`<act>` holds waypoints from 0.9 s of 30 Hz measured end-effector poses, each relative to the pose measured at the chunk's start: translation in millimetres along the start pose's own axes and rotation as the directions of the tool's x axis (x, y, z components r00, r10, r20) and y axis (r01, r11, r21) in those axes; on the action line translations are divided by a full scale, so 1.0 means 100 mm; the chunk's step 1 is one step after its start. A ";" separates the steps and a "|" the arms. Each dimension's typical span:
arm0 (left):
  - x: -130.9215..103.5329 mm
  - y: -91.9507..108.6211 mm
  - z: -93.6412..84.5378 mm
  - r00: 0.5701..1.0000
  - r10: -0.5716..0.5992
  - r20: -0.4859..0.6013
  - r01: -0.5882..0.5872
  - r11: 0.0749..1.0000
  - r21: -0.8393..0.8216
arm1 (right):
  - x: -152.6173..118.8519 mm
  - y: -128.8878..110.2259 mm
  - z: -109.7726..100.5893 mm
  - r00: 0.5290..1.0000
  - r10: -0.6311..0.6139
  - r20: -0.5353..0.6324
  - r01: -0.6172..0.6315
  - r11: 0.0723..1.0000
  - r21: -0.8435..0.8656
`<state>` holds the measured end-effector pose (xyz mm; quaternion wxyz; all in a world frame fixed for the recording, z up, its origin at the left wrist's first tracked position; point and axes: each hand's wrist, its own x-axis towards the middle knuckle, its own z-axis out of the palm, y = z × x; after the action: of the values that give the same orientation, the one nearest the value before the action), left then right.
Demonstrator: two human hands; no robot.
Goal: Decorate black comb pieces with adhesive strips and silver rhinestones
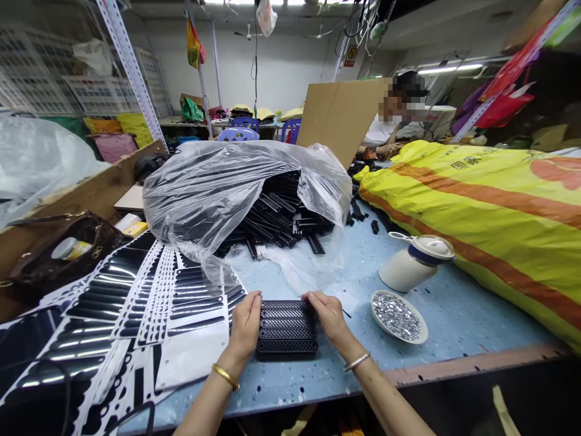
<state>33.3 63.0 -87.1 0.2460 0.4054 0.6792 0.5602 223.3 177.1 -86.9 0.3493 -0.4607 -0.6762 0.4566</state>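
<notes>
Between my two hands lies a block of black perforated plastic strips (287, 330), set side by side on the blue tabletop. My left hand (245, 321) presses on the block's left end, fingers together. At the other end my right hand (330, 318) grips the far right corner, its lower fingers partly hidden. A thin dark stick shows just beyond that hand. Behind the block, a clear plastic bag (204, 188) gapes open over a heap of similar black strips (267, 221). To my left are white sheets (195, 357) bearing rows of glossy black pieces.
A white bowl (422, 334) of small silvery bits sits at right, near a lidded ceramic mug (399, 269). A large yellow sack (490, 200) lies along the right side. A brown bag (86, 242) lies at far left. Behind a cardboard sheet (338, 118) is another person (381, 130).
</notes>
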 end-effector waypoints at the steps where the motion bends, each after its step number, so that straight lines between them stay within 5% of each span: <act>1: -0.04 -0.02 0.03 1.000 -0.005 -0.015 0.005 1.000 -0.004 | -0.02 0.02 0.02 0.999 0.013 -0.032 -0.012 0.999 0.034; 8: -0.22 -0.15 0.24 0.997 0.041 -0.066 -0.038 0.998 0.047 | -0.15 0.08 0.22 0.979 0.043 -0.201 -0.012 0.988 0.155; 20: -0.18 -0.25 0.17 0.996 0.060 -0.060 -0.058 0.997 0.050 | -0.20 -0.03 0.22 0.980 -0.095 -0.176 0.091 0.995 -0.031; 23: -0.16 -0.32 0.11 0.999 0.024 -0.038 -0.022 0.998 0.056 | -0.23 -0.06 -0.04 0.970 -0.160 -0.183 0.127 0.975 -0.182; 27: -0.15 -0.37 0.04 0.998 0.026 -0.052 -0.022 0.996 0.081 | -0.26 -0.06 -0.85 0.945 -0.215 -0.247 0.089 0.895 -0.438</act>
<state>35.1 51.4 -125.2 0.2047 0.4082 0.7025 0.5459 305.9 176.9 -53.4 0.3718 -0.5319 -0.7345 0.1986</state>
